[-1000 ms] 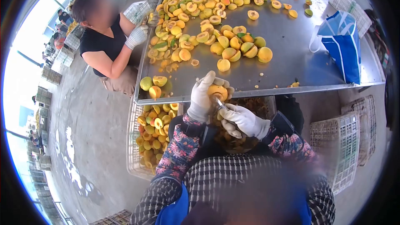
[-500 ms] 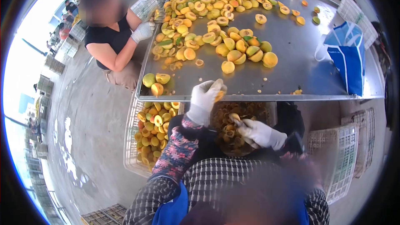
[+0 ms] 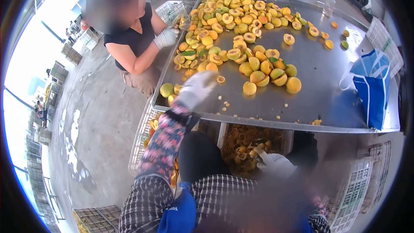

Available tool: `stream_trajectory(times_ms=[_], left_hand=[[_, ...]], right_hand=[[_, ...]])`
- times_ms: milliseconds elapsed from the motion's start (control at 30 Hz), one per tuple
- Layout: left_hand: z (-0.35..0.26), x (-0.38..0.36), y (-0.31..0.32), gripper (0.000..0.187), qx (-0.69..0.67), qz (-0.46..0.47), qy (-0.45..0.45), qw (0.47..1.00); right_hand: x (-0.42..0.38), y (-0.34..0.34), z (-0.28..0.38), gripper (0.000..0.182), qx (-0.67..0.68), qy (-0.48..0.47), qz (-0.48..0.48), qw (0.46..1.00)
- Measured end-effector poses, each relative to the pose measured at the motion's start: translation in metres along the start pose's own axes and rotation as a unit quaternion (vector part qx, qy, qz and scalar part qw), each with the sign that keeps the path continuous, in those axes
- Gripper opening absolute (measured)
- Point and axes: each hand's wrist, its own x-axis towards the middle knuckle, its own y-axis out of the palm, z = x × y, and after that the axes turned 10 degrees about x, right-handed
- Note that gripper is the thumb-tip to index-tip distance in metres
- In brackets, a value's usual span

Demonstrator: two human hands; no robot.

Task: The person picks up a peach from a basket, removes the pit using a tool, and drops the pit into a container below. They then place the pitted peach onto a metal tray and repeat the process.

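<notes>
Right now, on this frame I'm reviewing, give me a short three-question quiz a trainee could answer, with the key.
1. True or false: the blue-and-white bag stands toward the right end of the metal table.
2. The gloved right hand is:
A) on the heap of halved fruit
B) over the bin below the table's near edge
C) inside the bag
3. Fill the blank: the clear bottle stands near the table's ____ edge.

Key: 1. True; 2. B; 3. far
</notes>
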Motion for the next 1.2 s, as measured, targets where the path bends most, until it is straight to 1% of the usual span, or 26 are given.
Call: stream_trajectory(times_ms=[33, 100, 167, 200, 233, 300, 367, 433, 467, 500, 567, 633, 667, 767, 800, 833, 867, 900, 933, 967, 1000, 1033, 1067, 1100, 1167, 1200], left_hand=[[0.004, 0.017, 0.026, 0.046, 0.008, -0.007, 0.095, 0.995], [0.005, 0.037, 0.062, 0.052, 0.11, 0.055, 0.164, 0.979], [0.004, 0.04, 0.061, 0.057, 0.146, 0.168, 0.132, 0.966], [-0.001, 0.041, 0.056, 0.059, 0.163, 0.224, 0.114, 0.954], [0.001, 0.037, 0.044, 0.056, 0.117, 0.262, 0.095, 0.953], [0.02, 0.026, 0.031, 0.047, 0.202, 0.29, 0.091, 0.931], [0.027, 0.023, -0.002, 0.045, 0.259, 0.394, 0.029, 0.881], [0.028, 0.031, -0.027, 0.047, 0.185, 0.353, -0.062, 0.915], [0.036, 0.033, -0.023, 0.046, 0.171, 0.242, -0.08, 0.952], [0.04, 0.037, -0.014, 0.047, 0.149, 0.159, -0.063, 0.974], [0.038, 0.051, 0.01, 0.048, 0.096, -0.012, -0.025, 0.995], [0.034, 0.064, 0.034, 0.05, 0.215, 0.022, 0.01, 0.976], [0.033, 0.067, 0.043, 0.051, 0.272, 0.038, 0.026, 0.961], [0.036, 0.074, 0.05, 0.049, 0.275, 0.089, -0.034, 0.957], [0.038, 0.066, 0.046, 0.042, 0.233, 0.054, -0.037, 0.97], [0.036, 0.061, 0.044, 0.04, 0.057, 0.037, -0.086, 0.994], [0.034, 0.058, 0.042, 0.039, -0.119, 0.02, -0.133, 0.984], [0.032, 0.053, 0.035, 0.038, -0.289, 0.005, -0.176, 0.941], [0.03, 0.046, 0.022, 0.04, -0.464, 0.075, -0.246, 0.848], [0.02, 0.034, 0.016, 0.041, -0.549, 0.073, -0.28, 0.784], [-0.004, 0.019, 0.0, 0.043, -0.627, 0.069, -0.309, 0.712], [-0.024, 0.006, -0.011, 0.045, -0.698, 0.062, -0.334, 0.63], [-0.038, -0.007, -0.014, 0.047, -0.708, 0.069, -0.325, 0.624], [-0.05, -0.019, -0.015, 0.048, -0.717, 0.077, -0.316, 0.616], [-0.07, -0.038, -0.01, 0.05, -0.727, 0.083, -0.303, 0.61], [-0.079, -0.045, -0.005, 0.05, -0.726, 0.083, -0.298, 0.614]], right_hand=[[0.003, -0.001, 0.001, 0.055, 0.009, 0.002, -0.002, 1.0], [0.008, 0.001, -0.002, 0.056, 0.015, 0.002, -0.014, 1.0], [0.004, -0.004, 0.005, 0.055, 0.025, -0.007, -0.018, 1.0], [0.006, -0.002, -0.002, 0.054, 0.053, -0.034, -0.023, 0.998], [0.005, -0.004, -0.004, 0.053, 0.052, -0.035, -0.015, 0.998], [0.003, -0.009, 0.0, 0.052, 0.032, -0.003, 0.032, 0.999], [0.001, -0.013, 0.002, 0.052, 0.05, -0.009, 0.037, 0.998], [0.003, -0.011, 0.002, 0.052, 0.056, -0.011, 0.031, 0.998], [0.006, -0.012, 0.004, 0.052, 0.051, -0.004, 0.031, 0.998], [0.009, -0.013, 0.006, 0.052, 0.045, 0.004, 0.034, 0.998], [0.011, -0.008, 0.006, 0.053, 0.043, 0.006, 0.031, 0.999], [0.016, 0.0, -0.003, 0.054, 0.048, -0.007, 0.018, 0.999], [0.015, -0.003, 0.0, 0.053, 0.04, 0.013, 0.027, 0.999], [0.009, -0.002, 0.004, 0.05, 0.022, 0.028, 0.017, 0.999], [0.007, -0.002, 0.007, 0.045, 0.019, 0.011, -0.013, 1.0], [0.002, -0.003, 0.01, 0.044, 0.036, 0.018, -0.026, 0.999], [-0.001, -0.007, 0.016, 0.042, 0.055, 0.023, -0.039, 0.997], [-0.003, -0.014, 0.029, 0.041, 0.077, 0.027, -0.052, 0.995], [-0.005, -0.021, 0.04, 0.038, 0.14, 0.069, -0.032, 0.987], [0.0, -0.009, 0.02, 0.041, 0.124, 0.007, -0.052, 0.991], [0.003, -0.002, 0.018, 0.044, 0.065, -0.013, -0.104, 0.992], [0.004, 0.003, 0.019, 0.048, 0.006, -0.033, -0.156, 0.987], [0.011, -0.001, 0.026, 0.056, -0.019, 0.008, -0.123, 0.992], [0.013, -0.007, 0.033, 0.056, 0.011, -0.033, -0.13, 0.991], [0.021, -0.006, 0.041, 0.053, 0.133, -0.186, -0.225, 0.947], [0.02, -0.012, 0.053, 0.051, 0.13, -0.19, -0.25, 0.94]])
